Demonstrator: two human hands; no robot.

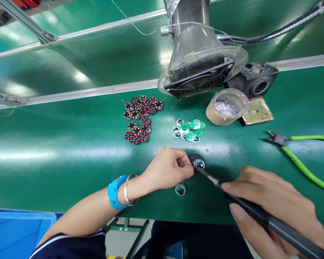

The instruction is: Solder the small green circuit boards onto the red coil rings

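My right hand is closed around the dark handle of a soldering iron. The iron's tip touches or hovers just over a small round circuit board, which lies on a black round piece. At the board's left edge, my left hand is closed in a pinch; whatever is between the fingertips is hidden. A second round circuit board lies just below that hand. Further back sits a cluster of round green boards, and left of it a group of small wound coils.
A fume extractor hood hangs above the bench. Behind the boards on the right stand a tub of silvery bits, a sponge tray and a dark iron stand. Green-handled cutters lie at right. A blue bin is lower left.
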